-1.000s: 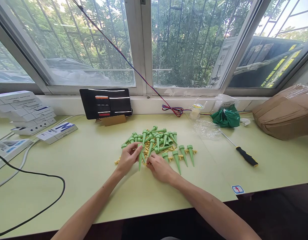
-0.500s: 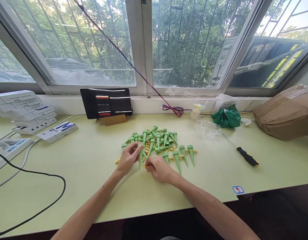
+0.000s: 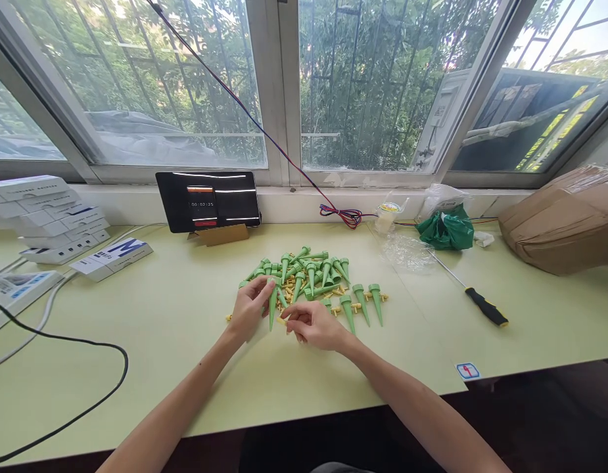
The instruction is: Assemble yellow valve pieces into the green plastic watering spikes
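A heap of green plastic spikes [image 3: 308, 270] mixed with small yellow fittings [image 3: 290, 287] lies mid-table. My left hand [image 3: 248, 309] pinches one green spike [image 3: 273, 309] near its wide top, tip pointing toward me. My right hand [image 3: 313, 324] sits just right of that spike, thumb and forefinger pinched on a small yellow fitting [image 3: 282, 320] beside the spike's lower part. Three finished-looking spikes [image 3: 361, 303] lie in a row to the right of my right hand.
A tablet [image 3: 208, 201] leans on the sill behind the heap. A screwdriver [image 3: 485, 306], green bag [image 3: 446, 230] and brown parcel [image 3: 560, 220] lie to the right. White boxes [image 3: 52, 220] and a black cable [image 3: 87, 381] occupy the left.
My right hand has lifted a little and drawn left toward the held spike, its fingers now pinched on a yellow fitting. My left hand keeps the spike, shifted slightly left.
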Demonstrator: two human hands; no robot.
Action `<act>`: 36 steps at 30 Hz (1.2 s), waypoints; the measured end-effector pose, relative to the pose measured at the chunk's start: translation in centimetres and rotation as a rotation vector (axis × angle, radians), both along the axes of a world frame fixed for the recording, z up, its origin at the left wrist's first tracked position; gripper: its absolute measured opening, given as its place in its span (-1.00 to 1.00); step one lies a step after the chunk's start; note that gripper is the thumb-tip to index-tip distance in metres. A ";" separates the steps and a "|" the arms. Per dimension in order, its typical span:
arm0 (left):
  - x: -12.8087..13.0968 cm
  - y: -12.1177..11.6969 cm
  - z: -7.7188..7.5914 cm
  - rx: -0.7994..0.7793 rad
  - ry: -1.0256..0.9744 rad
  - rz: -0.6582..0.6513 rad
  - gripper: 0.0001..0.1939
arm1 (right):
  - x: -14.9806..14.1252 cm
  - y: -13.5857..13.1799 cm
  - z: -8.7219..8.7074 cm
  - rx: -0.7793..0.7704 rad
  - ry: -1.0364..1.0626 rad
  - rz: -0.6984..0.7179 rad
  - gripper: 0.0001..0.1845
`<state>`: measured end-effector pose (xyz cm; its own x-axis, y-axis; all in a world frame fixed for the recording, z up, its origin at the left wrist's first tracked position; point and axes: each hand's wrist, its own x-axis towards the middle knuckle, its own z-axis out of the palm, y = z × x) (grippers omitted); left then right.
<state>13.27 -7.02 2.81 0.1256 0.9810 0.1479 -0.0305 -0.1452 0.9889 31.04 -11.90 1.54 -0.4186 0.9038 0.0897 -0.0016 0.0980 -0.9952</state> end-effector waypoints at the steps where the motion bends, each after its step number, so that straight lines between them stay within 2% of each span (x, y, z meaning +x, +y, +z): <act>1: -0.1 0.1 -0.1 -0.014 -0.025 -0.012 -0.65 | 0.0 0.1 0.1 0.003 0.019 -0.020 -0.84; 8: -0.1 0.3 -0.2 -0.053 -0.081 -0.092 -0.62 | 0.3 0.3 0.9 -0.029 0.220 -0.178 -0.74; 15: 0.1 -0.1 -0.6 -0.039 -0.055 -0.154 -0.62 | 0.7 0.7 0.9 -0.041 0.275 -0.247 -0.65; 25: 0.2 -0.1 -1.0 0.003 -0.027 -0.213 -0.67 | 0.7 0.7 0.7 -0.091 0.259 -0.176 -0.55; 30: 0.1 0.0 -1.2 0.004 0.006 -0.204 -0.68 | 0.5 0.8 0.5 -0.169 0.294 -0.110 -0.47; 36: 0.0 -0.1 -1.2 0.015 0.028 -0.213 -0.68 | 0.4 0.8 0.2 -0.192 0.363 -0.165 -0.48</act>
<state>13.31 -7.12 1.64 0.3337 0.9297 0.1557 -0.0347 -0.1529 0.9876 31.40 -11.07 1.77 -0.2396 0.9705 0.0278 -0.3542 -0.0607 -0.9332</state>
